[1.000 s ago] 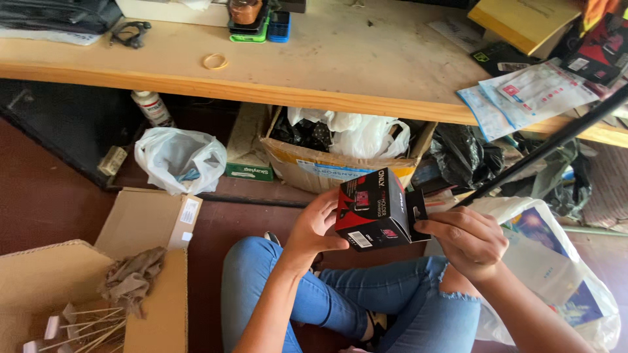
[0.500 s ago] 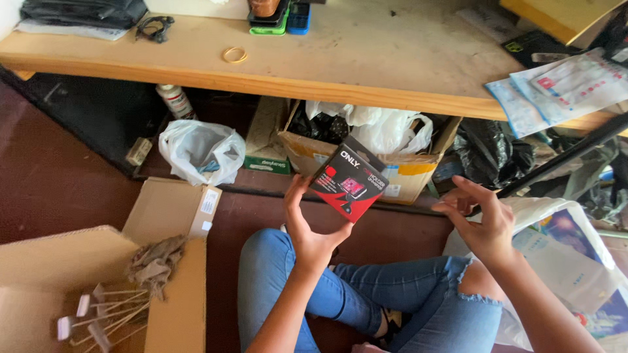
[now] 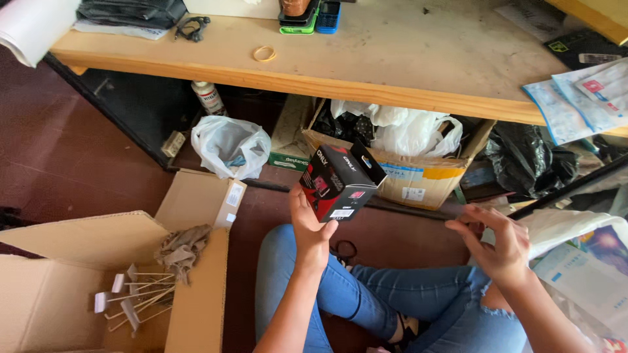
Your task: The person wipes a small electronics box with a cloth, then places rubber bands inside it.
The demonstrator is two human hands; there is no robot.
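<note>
We see the small black-and-red carton [image 3: 340, 182], glossy and sharp-edged, now gripped by the left hand [image 3: 310, 225] alone; the right hand [image 3: 495, 238] has let go and hovers empty, fingers spread, at three o'clock. At twelve o'clock, a worn wooden bench [image 3: 366, 65]; at eight o'clock, an open corrugated box [image 3: 196, 274].

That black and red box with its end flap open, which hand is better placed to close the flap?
Probably the right hand: it is empty and open beside the box, while the left hand grips the box from below.
</note>
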